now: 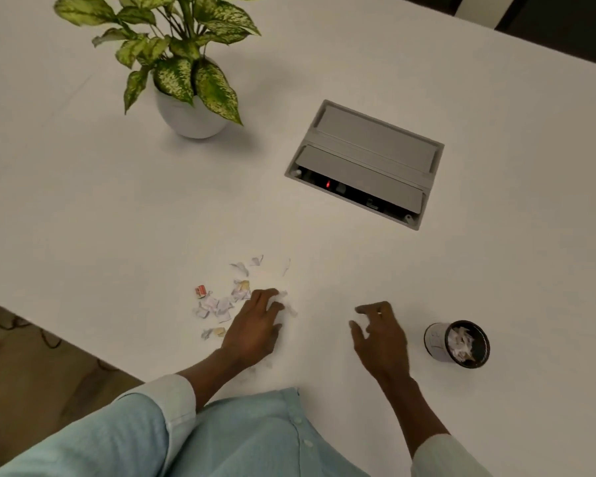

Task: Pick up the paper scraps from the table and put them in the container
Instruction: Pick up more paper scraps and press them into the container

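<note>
Several torn paper scraps (221, 306), mostly white with one red-orange piece (200, 290), lie scattered on the white table (324, 256) near its front edge. My left hand (255, 325) rests on the right side of the pile, fingers curled over white scraps at its fingertips. My right hand (381, 333) hovers to the right, palm down, fingers spread, holding nothing visible. A small round container (456, 344) with a dark rim stands right of my right hand and holds white scraps.
A potted plant (190, 108) in a white pot stands at the back left. A grey cable box (365, 163) with its lid raised is set into the table at centre right. The table edge runs diagonally at the lower left.
</note>
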Tool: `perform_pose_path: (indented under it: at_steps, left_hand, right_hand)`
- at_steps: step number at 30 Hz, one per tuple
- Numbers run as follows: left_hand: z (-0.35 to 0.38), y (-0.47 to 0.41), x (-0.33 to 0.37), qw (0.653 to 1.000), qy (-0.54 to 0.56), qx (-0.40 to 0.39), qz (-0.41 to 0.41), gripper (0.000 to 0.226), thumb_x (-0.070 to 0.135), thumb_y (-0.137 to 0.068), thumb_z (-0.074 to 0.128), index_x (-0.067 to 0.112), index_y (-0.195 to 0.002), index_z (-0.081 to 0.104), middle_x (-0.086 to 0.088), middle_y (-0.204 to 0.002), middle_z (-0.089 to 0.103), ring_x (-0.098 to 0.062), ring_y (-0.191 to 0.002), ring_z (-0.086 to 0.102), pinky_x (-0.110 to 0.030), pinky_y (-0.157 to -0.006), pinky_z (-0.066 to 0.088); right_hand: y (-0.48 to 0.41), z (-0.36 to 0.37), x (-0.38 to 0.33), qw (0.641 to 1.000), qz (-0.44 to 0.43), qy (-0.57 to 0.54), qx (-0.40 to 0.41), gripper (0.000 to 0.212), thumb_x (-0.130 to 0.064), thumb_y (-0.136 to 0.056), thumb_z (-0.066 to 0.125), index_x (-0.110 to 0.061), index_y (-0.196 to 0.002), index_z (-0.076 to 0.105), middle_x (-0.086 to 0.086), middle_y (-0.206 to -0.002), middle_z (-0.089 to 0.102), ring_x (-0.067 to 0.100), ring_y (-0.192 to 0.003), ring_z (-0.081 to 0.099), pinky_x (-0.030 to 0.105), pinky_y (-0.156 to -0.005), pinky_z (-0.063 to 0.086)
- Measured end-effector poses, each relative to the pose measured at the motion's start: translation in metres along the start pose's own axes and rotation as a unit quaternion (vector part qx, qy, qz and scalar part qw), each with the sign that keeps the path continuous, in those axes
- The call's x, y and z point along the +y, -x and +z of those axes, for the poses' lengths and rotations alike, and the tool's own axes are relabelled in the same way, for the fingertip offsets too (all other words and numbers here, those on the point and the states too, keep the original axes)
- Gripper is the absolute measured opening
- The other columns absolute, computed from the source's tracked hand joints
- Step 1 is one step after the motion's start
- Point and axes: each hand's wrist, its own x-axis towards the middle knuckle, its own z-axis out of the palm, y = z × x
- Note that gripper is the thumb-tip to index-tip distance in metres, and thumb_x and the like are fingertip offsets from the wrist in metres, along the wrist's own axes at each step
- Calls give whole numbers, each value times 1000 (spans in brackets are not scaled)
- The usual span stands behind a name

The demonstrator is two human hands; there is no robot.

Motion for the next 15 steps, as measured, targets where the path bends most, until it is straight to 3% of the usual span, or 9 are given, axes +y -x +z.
perform_pose_path:
  at_steps: [2, 4, 9, 15]
  left_hand:
    - [-8, 0, -16, 998, 0, 7, -57, 42, 18, -84, 77, 7, -123, 64, -17, -143, 53, -37, -135, 49, -45, -97, 57]
    - [-14, -3, -33, 995, 11, 12, -98, 46, 15, -83, 78, 7, -126, 62, -18, -145, 50, -37, -139, 44, -45, -100, 55]
    - [-26, -17, -60, 990, 17, 13, -141, 62, 16, -79, 85, 5, -132, 55, -18, -146, 48, -37, -136, 42, -48, -101, 53]
    - [-24, -31, -75, 985, 38, -17, -166, 89, 25, -76, 89, 6, -148, 39, -17, -157, 33, -35, -143, 33, -44, -107, 50]
  right_hand:
    - [-9, 19, -17, 998, -6, -17, -59, 37, -31, -88, 77, -23, -123, 66, -3, -120, 55, 17, -81, 67, 39, -73, 60]
    - [-17, 37, -34, 993, -9, -27, -115, 51, -35, -87, 79, -21, -133, 60, 1, -127, 52, 21, -92, 68, 42, -81, 60]
    - [-36, 72, -69, 978, -12, -22, -207, 80, -36, -83, 84, -22, -149, 40, 6, -140, 41, 29, -107, 66, 46, -94, 58]
    - [-54, 94, -92, 977, 9, -31, -210, 98, -19, -81, 87, -21, -157, 25, 6, -144, 30, 29, -116, 63, 44, -101, 56]
